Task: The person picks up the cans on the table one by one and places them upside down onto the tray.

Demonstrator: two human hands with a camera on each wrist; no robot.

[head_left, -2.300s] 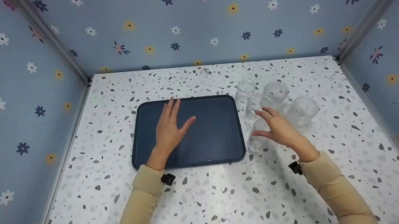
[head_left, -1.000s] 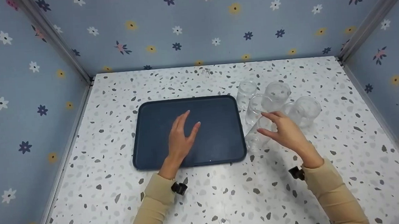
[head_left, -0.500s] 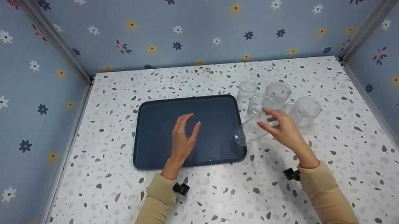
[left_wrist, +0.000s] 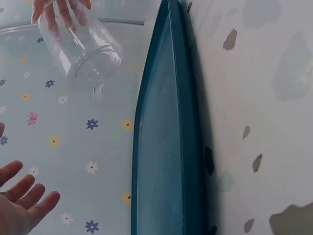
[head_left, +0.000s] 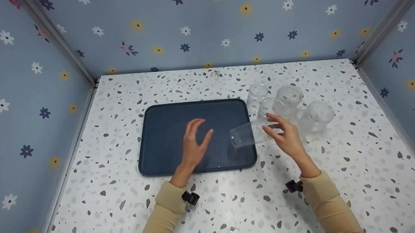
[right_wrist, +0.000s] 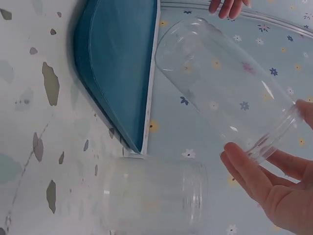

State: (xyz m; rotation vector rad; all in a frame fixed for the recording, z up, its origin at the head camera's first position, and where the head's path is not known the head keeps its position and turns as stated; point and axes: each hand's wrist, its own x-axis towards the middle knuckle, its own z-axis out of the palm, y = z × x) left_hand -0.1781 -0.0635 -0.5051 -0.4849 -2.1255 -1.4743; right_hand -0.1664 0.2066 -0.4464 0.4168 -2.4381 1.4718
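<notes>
My right hand grips a clear jar by its ridged mouth end, thumb on one side and fingers on the other. The jar lies tilted in the air, its base pointing left over the right edge of the dark blue tray. In the right wrist view the jar is see-through, with nothing visible inside. Above the middle of the tray, my left hand holds nothing, its fingers loosely bent and the thumb apart. The left wrist view shows the jar's round base beyond the tray.
Several clear vessels stand close together right of the tray, among them one at the back, a round-topped one and another round-topped one. Flowered blue panels enclose the speckled white table.
My right hand has taken hold of the front jar, tipped it over and lifted it leftward to the tray's edge. My left hand has shifted right above the tray, its fingers bending more.
</notes>
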